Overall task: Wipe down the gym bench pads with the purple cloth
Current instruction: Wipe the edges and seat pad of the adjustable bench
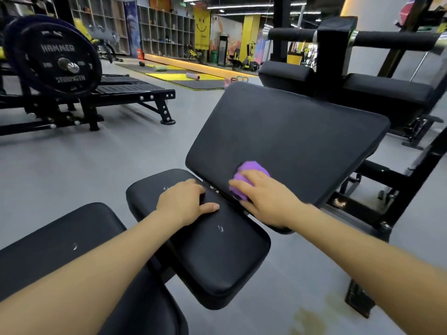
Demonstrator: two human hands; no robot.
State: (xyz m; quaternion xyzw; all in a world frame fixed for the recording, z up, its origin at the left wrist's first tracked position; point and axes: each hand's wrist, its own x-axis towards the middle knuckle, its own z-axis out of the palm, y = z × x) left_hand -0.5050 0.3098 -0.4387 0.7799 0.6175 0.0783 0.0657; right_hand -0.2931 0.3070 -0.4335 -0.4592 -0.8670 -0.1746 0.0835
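The right hand (pixel 263 197) grips the bunched cloth (pixel 249 176), fingers curled over it, at the back pad's (pixel 290 136) 6 o'clock edge; the left hand (pixel 186 201) rests on the seat pad (pixel 217 257), fingers loosely bent, holding nothing; grey floor (pixel 96 177), shelves (pixel 167 30) at 12 o'clock; a plate (pixel 60 59) at 10 o'clock reads "HAMMER"; the right fingertips blur.

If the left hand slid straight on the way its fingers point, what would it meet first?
Likely the lower edge of the back pad, just across the narrow gap; the left hand rests on the seat pad.
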